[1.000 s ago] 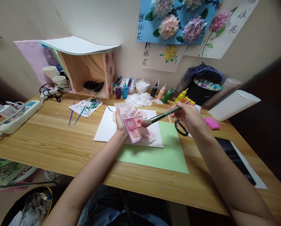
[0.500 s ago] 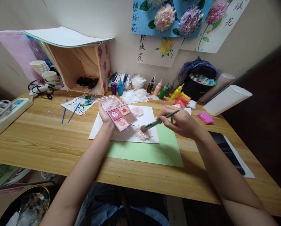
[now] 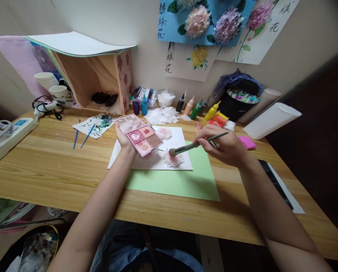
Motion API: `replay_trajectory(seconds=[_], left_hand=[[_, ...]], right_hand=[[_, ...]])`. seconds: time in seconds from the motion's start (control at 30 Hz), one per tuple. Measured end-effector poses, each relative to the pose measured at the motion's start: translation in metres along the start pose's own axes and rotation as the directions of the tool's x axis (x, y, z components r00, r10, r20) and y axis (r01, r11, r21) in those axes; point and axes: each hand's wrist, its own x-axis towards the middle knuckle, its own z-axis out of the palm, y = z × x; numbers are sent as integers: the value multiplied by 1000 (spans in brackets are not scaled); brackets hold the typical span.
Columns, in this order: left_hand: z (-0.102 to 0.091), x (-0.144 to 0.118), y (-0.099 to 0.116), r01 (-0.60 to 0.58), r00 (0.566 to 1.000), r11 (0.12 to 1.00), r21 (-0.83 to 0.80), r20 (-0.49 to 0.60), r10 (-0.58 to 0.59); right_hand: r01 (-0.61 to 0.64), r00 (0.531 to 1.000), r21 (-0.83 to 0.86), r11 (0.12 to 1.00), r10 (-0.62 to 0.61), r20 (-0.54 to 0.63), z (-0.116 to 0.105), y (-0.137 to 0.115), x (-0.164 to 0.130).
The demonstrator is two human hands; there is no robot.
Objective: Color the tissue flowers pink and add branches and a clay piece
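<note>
- Wooden desk (image 3: 44, 166) stands against a pale wall; paper flower posters (image 3: 205, 22) hang above it.
- White sheet (image 3: 180, 141) lies mid-desk, overlapping a green sheet (image 3: 186, 183) on its near side.
- Left hand (image 3: 123, 136) holds a pink palette (image 3: 139, 133) above the white sheet's left part; fingers are curled under it, thumb at its left edge. Lid is open and tilted away, pans face up.
- Right hand (image 3: 224, 145) grips a brush (image 3: 197, 143); fingers are pinched together on the handle near its far end.
- Brush head points left, touching or just above a white paper flower (image 3: 173, 160) on the white sheet's near right corner; contact cannot be confirmed.
- Second paper flower (image 3: 165, 133) lies on the sheet just right of the palette.
- Behind the sheet: pile of white paper scraps (image 3: 163, 115), row of paint bottles (image 3: 197, 108), black marker case (image 3: 239, 104).
- Left rear: open cardboard box (image 3: 101, 83) with paper stacked on top, cups (image 3: 51, 85) beside it, power strip (image 3: 7, 138) at the left edge.
- Two blue sticks (image 3: 82, 138) lie beside a paint-smeared paper (image 3: 97, 124).
- Right side: pink block (image 3: 247, 142), white roll (image 3: 272, 121), dark tablet (image 3: 276, 183).
</note>
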Motion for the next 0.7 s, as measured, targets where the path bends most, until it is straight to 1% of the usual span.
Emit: replay_trajectory(seconds=[0.07, 0.13, 0.27, 0.33, 0.4, 0.47, 0.5, 0.6, 0.63, 0.7], left_hand=[[-1, 1, 0, -2, 1000, 1000, 2, 10, 2], [-2, 1, 0, -12, 1000, 1000, 6, 11, 12], [-1, 0, 0, -10, 1000, 1000, 16, -2, 10], [-1, -1, 0, 5, 1000, 1000, 17, -8, -5], [0, -2, -1, 5, 1000, 1000, 17, -16, -5], [0, -2, -1, 4, 1000, 1000, 21, -20, -4], [0, -2, -1, 8, 1000, 1000, 23, -21, -8], [1, -2, 0, 17, 999, 1000, 21, -32, -16], [1, -2, 1, 15, 999, 1000, 15, -42, -14], [2, -2, 1, 8, 998, 1000, -2, -56, -8]], right_hand=[[16, 998, 27, 999, -18, 64, -1, 1, 0], [14, 996, 19, 1000, -15, 88, -2, 3, -1], [-43, 999, -12, 999, 43, -18, -7, 7, -2], [-48, 999, 5, 999, 48, -6, -8, 7, -2], [-37, 998, 5, 999, 37, 54, -8, 6, -2], [-32, 996, -8, 999, 32, 86, -8, 5, -1], [-37, 997, -9, 999, 37, 72, -8, 5, -1], [-71, 997, 21, 997, 71, -26, -10, 5, -1], [-75, 997, 33, 997, 76, -33, -11, 5, -2], [-66, 998, 41, 997, 65, 14, -11, 6, -2]])
